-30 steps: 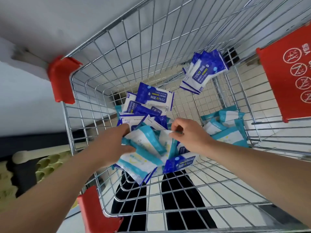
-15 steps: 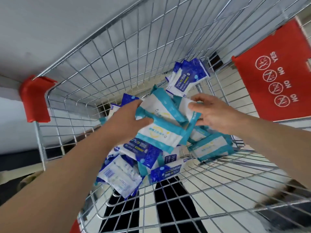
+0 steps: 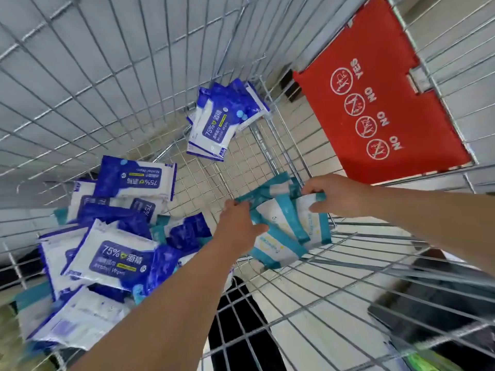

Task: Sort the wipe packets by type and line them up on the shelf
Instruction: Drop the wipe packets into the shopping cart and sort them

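Teal packets point(image 3: 288, 223) pinched between curled left hand point(image 3: 238, 228) and right hand point(image 3: 338, 195); best squared flush before lifting, blue packets point(image 3: 115, 257) left behind.

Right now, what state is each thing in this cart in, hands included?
left hand, grips teal wipe packets
right hand, grips the same packets
teal wipe packets, bunched between both hands
blue alcohol wipe pile, jumbled at left
blue alcohol wipe stack, leaning in far corner
red flap, flat, signs showing
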### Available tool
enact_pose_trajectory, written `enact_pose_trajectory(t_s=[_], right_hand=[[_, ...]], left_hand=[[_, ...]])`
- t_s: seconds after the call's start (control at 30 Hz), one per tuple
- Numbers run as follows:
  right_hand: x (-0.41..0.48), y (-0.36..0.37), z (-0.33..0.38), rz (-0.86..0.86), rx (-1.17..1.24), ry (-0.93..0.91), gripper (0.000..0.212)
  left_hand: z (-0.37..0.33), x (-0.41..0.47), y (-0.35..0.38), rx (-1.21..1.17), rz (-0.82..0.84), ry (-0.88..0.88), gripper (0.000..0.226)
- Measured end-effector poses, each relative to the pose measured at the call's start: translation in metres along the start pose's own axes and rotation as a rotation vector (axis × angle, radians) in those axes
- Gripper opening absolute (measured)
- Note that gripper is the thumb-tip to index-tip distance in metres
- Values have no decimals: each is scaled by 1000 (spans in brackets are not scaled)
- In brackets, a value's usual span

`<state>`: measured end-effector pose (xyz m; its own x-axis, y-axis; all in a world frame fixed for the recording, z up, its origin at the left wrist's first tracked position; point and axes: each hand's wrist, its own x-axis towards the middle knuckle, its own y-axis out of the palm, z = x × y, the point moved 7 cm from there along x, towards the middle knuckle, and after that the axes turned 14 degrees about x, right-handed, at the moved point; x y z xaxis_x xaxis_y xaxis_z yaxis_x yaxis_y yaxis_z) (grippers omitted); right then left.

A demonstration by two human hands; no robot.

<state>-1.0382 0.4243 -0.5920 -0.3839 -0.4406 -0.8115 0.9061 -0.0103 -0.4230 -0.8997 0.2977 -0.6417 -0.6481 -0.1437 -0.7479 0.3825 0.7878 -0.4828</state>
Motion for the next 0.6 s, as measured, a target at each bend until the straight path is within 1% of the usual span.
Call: enact_pose_trajectory(t_s=[0.1, 0.17, 0.23, 0.3, 0.4, 0.47, 0.53, 0.6], right_hand=[[3, 0, -1, -7, -25, -57, 45], [4, 0, 1, -21, -40, -94, 47], [4, -4, 4, -54, -58, -129, 50], [5, -3, 5, -51, -86, -159, 52], [6, 7, 1, -27, -137, -154, 55], [8, 10, -1, -44, -154, -138, 57], [7, 11, 1, -65, -202, -138, 55], [5, 8, 10, -99, -280, -150, 52]], left_hand=[[-5, 11, 7, -27, -48, -50, 59], [-9, 14, 10, -35, -86, -81, 76], [-12, 16, 12, 23, -123, -103, 90], [-10, 16, 13, 105, -125, -138, 97], [-5, 14, 11, 160, -110, -138, 103], [-2, 12, 10, 263, -77, -106, 105], [0, 8, 9, 355, -16, -78, 104], [2, 4, 1, 360, -7, -49, 99]])
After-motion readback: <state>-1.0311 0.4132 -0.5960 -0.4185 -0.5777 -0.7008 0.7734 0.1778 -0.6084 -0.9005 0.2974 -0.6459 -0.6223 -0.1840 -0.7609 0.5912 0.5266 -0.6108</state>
